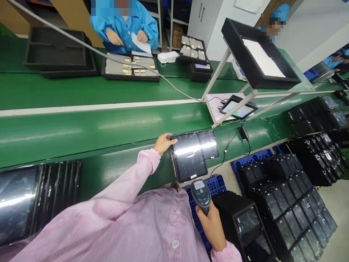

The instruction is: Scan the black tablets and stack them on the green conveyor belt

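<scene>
My left hand (163, 143) grips the upper left corner of a flat black tablet-like panel (189, 156), its thumb on the glossy face and the fingers hidden behind the edge. A small white label sits on the panel's lower edge. Partly behind it on the right, a second glossy panel (209, 145) lies on the green bench. In my right hand (213, 222) is a dark grey handheld barcode scanner (201, 193), held by its handle just below the panel. A white label marks the scanner's top.
Stacked panels (54, 196) lie at the left. A metal stand (253, 93) carries a black tray (261, 58) above a lit tablet (237, 108). Panel-filled trays (291, 203) stand on blue pallets at right. Across the bench, a person in blue (131, 29) handles paper.
</scene>
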The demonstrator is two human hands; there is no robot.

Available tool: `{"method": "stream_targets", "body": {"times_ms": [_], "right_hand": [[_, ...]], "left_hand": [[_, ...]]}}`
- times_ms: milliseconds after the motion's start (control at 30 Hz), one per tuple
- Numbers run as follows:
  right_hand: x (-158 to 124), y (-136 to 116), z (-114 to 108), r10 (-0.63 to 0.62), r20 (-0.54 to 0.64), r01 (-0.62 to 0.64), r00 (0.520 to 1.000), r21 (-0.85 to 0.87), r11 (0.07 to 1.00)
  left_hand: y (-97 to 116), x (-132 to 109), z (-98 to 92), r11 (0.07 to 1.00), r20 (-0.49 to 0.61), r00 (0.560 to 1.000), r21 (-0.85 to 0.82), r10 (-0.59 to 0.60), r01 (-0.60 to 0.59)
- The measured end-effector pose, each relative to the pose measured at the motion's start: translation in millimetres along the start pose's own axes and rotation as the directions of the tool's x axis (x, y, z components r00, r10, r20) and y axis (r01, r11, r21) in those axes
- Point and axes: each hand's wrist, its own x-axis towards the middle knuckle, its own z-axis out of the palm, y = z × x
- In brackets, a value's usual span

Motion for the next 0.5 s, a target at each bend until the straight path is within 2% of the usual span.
{"method": "stream_targets", "body": {"times_ms": [233,367,500], "right_hand": [[3,0,-6,0.018,0.044,-0.018,0.999,0.0,1.0],[-1,1,-13,0.035,0.035,-0.035,0.999,0.019,0.999],[-5,4,-26,0.086,-0.041,-0.084,0.995,0.046,0.995]], "left_hand": [[3,2,0.6,0.998,-0.014,0.999,-0.03,-0.052,0.051],[15,-1,-1.7,0.998,-0.009,0.998,0.02,-0.067,0.067],[42,-15,-6.6,0.994,0.121,0.986,0.02,-0.111,0.11]]}}
